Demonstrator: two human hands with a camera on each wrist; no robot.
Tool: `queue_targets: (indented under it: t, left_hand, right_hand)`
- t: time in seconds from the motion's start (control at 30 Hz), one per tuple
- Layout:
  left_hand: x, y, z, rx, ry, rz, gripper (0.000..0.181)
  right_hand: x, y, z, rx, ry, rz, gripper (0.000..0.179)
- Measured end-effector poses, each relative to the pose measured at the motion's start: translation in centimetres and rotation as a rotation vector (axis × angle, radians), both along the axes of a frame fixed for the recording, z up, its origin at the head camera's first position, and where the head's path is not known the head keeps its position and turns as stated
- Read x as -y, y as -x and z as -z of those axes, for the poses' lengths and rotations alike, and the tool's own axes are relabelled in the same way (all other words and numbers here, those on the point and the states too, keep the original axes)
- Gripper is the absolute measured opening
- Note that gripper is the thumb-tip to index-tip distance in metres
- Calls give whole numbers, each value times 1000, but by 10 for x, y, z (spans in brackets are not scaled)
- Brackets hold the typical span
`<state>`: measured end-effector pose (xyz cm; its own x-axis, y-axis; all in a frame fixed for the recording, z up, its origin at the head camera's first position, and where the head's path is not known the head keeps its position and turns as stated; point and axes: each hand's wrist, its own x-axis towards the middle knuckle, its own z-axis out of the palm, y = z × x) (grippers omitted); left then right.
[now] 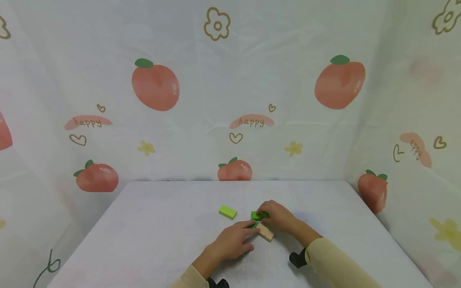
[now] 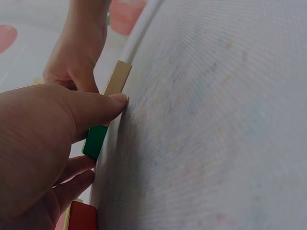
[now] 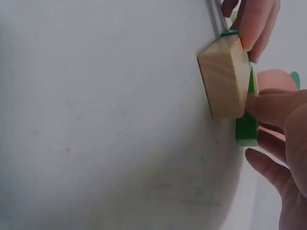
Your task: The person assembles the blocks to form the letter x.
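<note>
A bare wooden block (image 1: 265, 232) lies on the white table between the hands, close against a dark green block (image 2: 94, 142). The outstretched fingers of my left hand (image 1: 232, 241) touch these two blocks from the left. My right hand (image 1: 279, 216), at their far side, pinches a bright green block (image 3: 247, 128) between thumb and fingers. Part of that green block is hidden behind the hand. In the right wrist view, the left fingertips (image 3: 256, 24) rest by the far end of the wooden block.
A lime-green block (image 1: 227, 212) lies apart to the left. A red block face (image 2: 82, 216) shows below the left fingers in the left wrist view. The white table (image 1: 144, 240) meets fruit-printed cloth walls (image 1: 198, 152) at the back and sides.
</note>
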<state>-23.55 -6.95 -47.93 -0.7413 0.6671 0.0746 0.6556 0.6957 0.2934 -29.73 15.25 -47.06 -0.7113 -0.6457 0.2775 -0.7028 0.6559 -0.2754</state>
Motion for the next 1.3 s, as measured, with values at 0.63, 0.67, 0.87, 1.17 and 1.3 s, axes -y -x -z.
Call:
queue_targets:
  t: [0.63, 0.67, 0.87, 1.17, 1.3]
  left_hand:
    - [0, -1, -2, 12, 11, -6, 50]
    - [0, -1, -2, 12, 10, -6, 50]
    - [0, -2, -2, 2, 1, 1, 49]
    - [0, -2, -2, -1, 0, 2, 49]
    - [0, -1, -3, 6, 4, 0, 49]
  right_hand:
    - [-10, -2, -3, -73, -4, -88, 30]
    - [-10, -2, -3, -74, 5, -95, 30]
    - [-11, -4, -3, -80, 33, -116, 31]
    - [-7, -3, -4, 0, 4, -78, 26]
    - [-6, 0, -1, 25, 30, -68, 22]
